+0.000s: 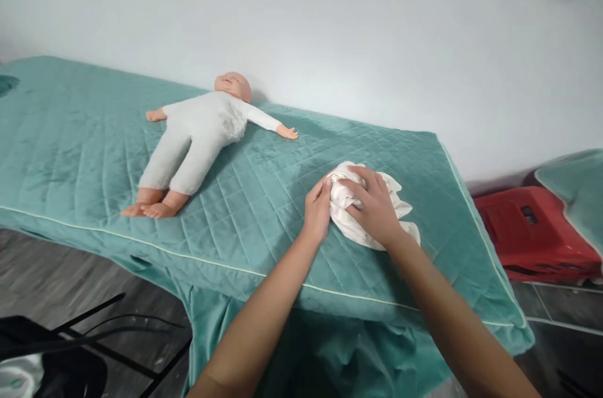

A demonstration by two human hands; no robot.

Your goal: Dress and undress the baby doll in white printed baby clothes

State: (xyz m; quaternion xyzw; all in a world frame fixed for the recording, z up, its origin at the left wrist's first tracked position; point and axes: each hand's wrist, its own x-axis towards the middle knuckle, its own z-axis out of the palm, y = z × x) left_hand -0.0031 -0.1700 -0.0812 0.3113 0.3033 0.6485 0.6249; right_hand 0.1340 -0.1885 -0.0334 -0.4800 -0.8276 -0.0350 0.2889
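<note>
A crumpled white cloth [398, 204] lies bunched on the green quilted cover, towards its right end; its outer edge spreads in wavy folds. My left hand [317, 209] grips the left side of the bundle, thumb on top. My right hand [375, 204] rests over the middle, its fingers curled into the fabric. Whether the cloth is a garment cannot be made out. To the left, apart from both hands, a baby doll [202, 122] with a soft white body lies on its back, arms spread and bare feet towards the near edge.
The green quilted cover [85, 147] drapes over a long bed-like surface against a white wall [330, 40]. A red plastic object [532, 228] stands beyond the right end, partly under green fabric [577, 191]. Black metal legs [98, 313] and a dark item are at the lower left.
</note>
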